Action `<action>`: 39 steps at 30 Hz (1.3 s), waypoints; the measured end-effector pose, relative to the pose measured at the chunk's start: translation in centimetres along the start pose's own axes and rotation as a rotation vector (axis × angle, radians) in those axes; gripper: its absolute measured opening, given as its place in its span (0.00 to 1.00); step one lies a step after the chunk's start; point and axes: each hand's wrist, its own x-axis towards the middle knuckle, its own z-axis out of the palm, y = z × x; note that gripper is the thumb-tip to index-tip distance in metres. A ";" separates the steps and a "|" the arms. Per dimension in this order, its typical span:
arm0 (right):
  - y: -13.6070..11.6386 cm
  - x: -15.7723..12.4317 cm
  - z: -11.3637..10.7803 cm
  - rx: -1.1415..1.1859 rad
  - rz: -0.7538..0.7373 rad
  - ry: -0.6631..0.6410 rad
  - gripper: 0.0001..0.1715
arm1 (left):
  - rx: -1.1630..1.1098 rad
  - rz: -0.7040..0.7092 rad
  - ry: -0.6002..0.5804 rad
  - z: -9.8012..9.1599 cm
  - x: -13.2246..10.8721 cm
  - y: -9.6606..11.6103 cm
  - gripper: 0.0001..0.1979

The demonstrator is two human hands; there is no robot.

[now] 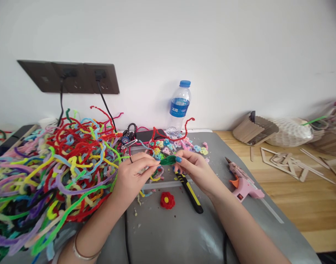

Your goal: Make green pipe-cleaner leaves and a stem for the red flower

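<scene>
A dark green pipe cleaner leaf (168,160) is stretched level between my two hands, above the grey mat. My left hand (136,171) pinches its left end between thumb and fingertips. At the other end, my right hand (194,168) grips it the same way, blue nail polish showing. Below them lies a red pipe cleaner flower (167,200) with a yellow centre. The yellow and black handle of a cutting tool (190,194) slants under my right hand, its upper end hidden. Behind my hands are several small pastel flowers (168,146).
Tangled pipe cleaners (82,172) heap up on the left. A pink glue gun (243,181) rests at right, near the grey mat's (211,234) edge. A water bottle (180,108) stands by the wall. Wooden pieces (291,163) lie farther right. Black cords (126,234) cross the mat.
</scene>
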 end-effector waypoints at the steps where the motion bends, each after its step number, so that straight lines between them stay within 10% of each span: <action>1: 0.0 0.0 -0.1 -0.005 -0.006 0.001 0.24 | 0.002 0.001 0.003 0.0 0.0 0.0 0.08; 39: -0.8 -0.2 0.0 -0.221 0.002 -0.038 0.18 | 0.186 0.124 -0.077 0.0 0.0 0.1 0.06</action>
